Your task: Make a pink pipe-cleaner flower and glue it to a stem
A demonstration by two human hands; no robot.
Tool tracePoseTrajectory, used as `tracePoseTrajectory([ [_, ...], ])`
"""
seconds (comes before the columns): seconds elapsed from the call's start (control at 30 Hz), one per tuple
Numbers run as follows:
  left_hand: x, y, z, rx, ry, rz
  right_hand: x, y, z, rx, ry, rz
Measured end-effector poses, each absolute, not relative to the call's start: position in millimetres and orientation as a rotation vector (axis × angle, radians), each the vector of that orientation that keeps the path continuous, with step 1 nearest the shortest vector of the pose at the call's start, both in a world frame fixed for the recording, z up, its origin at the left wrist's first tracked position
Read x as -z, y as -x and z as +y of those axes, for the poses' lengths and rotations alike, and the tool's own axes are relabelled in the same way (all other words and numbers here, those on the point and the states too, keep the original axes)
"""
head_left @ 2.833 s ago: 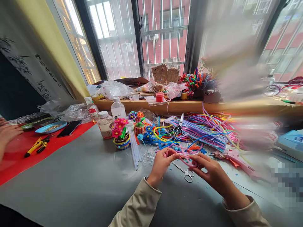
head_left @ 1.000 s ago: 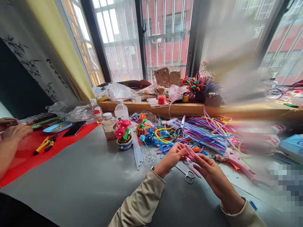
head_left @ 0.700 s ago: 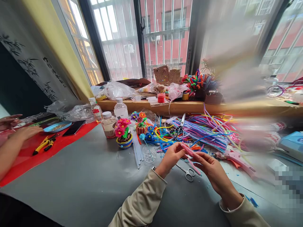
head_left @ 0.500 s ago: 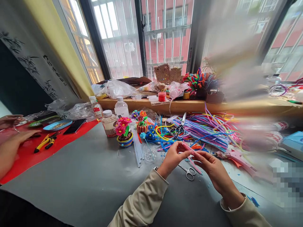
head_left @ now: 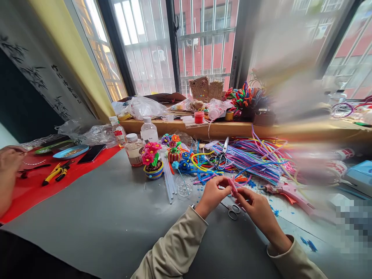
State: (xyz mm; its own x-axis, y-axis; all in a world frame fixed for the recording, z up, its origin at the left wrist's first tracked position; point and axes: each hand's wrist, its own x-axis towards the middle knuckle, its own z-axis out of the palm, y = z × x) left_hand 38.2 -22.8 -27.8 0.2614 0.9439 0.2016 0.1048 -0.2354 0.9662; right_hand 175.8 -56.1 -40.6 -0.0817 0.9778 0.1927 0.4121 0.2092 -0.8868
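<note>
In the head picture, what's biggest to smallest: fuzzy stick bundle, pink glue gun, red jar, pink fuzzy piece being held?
Fuzzy stick bundle
Pink glue gun
Red jar and pink fuzzy piece: too close to rank; the piece is partly covered.

Saw matt, fuzzy pile on the pink strands (head_left: 233,186) — velvety, too, on the potted flowers (head_left: 150,152). Noted smooth metal on the small scissors (head_left: 229,208), slick pink plastic on the glue gun (head_left: 290,192), thin glossy film on the clear bag (head_left: 145,107), soft sheen across the grey surface (head_left: 116,217), creased matt cloth on the sleeve (head_left: 180,240) — and wood-like finish along the sill (head_left: 174,127).
</note>
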Motion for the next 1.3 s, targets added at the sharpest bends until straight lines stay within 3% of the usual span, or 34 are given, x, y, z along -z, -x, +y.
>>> tracePoseTrajectory([
  [0.3,28.1,-37.7,-23.0,-1.129,-1.529,1.044,38.8,-175.4,-56.2,-0.933,1.302,-1.554],
  [0.57,24.1,-37.0,-26.0,-1.118,-1.519,0.989,40.7,-178.5,-55.0,-0.617,1.34,-1.759],
  [0.93,27.1,-37.5,-24.1,-1.075,-1.492,0.973,43.4,-181.4,-54.6,-0.7,1.399,-1.727],
  [1.3,23.8,-31.1,-24.2,-0.803,-1.38,0.732,38.4,-184.4,-56.0,-1.242,1.221,-1.321],
])
